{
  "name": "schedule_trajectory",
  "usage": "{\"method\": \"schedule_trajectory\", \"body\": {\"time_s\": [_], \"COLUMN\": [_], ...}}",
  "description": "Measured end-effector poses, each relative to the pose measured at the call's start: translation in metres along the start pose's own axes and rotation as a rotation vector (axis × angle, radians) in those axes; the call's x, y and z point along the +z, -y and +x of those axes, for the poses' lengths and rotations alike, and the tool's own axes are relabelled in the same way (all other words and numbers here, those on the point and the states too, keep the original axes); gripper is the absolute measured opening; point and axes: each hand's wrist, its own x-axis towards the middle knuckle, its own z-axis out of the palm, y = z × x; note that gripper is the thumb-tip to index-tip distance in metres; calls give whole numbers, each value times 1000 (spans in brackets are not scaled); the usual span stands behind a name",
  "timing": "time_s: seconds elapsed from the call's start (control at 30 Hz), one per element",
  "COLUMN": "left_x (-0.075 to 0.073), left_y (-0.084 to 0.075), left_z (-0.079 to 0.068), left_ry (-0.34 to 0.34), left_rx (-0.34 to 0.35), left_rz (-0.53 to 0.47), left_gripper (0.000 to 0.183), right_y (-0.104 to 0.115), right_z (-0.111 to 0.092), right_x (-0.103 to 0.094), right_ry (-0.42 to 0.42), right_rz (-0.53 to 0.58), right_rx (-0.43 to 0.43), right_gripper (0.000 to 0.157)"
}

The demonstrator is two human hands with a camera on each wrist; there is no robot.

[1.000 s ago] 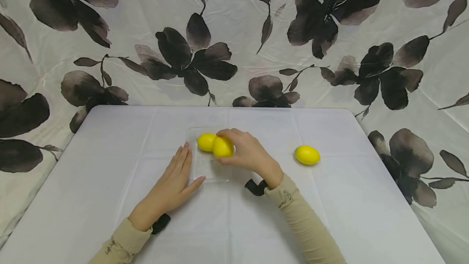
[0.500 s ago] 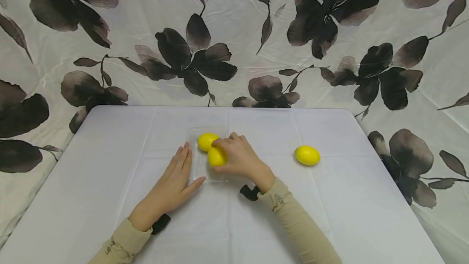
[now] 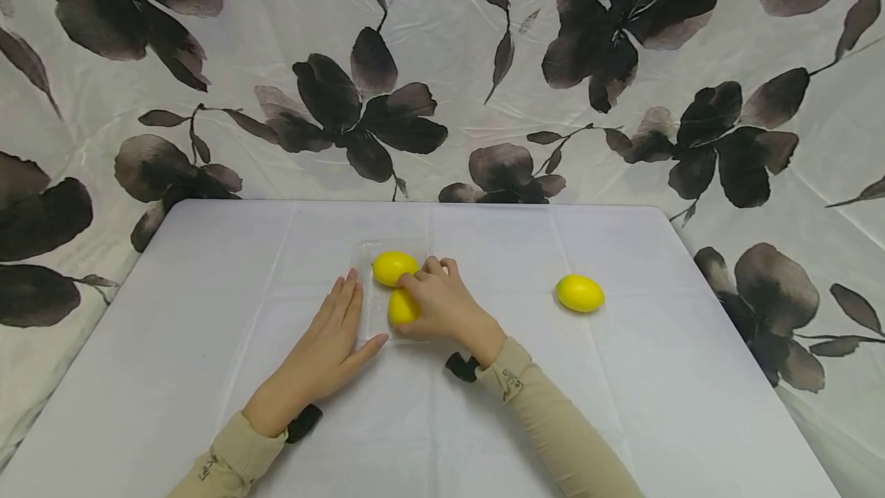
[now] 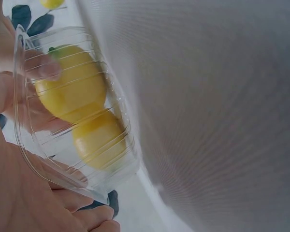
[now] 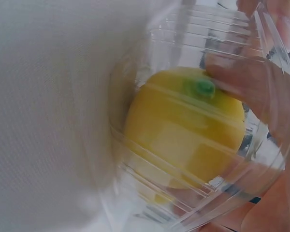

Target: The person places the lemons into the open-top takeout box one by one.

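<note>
A clear plastic tray with ribbed walls lies on the table, hard to make out from above. One yellow lemon rests in its far part. My right hand grips a second lemon in the near part, thumb on the near side and fingers over the far side. In the right wrist view this lemon shows a green stem end through the tray wall. My left hand lies with straight fingers along the tray's left side, its thumb near the front left corner. Both lemons show through the wall in the left wrist view.
A third lemon lies on the white-covered table to the right of the tray. Behind the table hangs a cloth with dark flowers. Each wrist wears a small black camera.
My right hand has moved left and toward me, lowering its lemon from against the far lemon into the near part of the tray. The left hand has stayed in place.
</note>
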Motion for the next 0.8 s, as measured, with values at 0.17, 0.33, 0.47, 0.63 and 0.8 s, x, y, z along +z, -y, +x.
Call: {"method": "schedule_trajectory", "body": {"time_s": [0.17,0.33,0.47,0.63,0.8], "left_x": [0,0,-1,-2,-2], "left_y": [0,0,0,0,-1], "left_z": [0,1,0,0,0], "left_ry": [-6,-5,-4,-4,-2], "left_rx": [4,2,2,0,-3], "left_rz": [3,-1,-3,-2,-9], "left_gripper": [89,90,89,89,89], "right_y": [-1,-3,-3,-3,-3], "right_z": [0,-1,-2,-4,-5], "right_x": [0,1,2,0,-1], "right_ry": [13,1,-14,-20,-37], "right_rz": [2,20,22,33,26], "right_rx": [2,-6,-16,-25,-41], "right_gripper": [59,63,64,65,66]}}
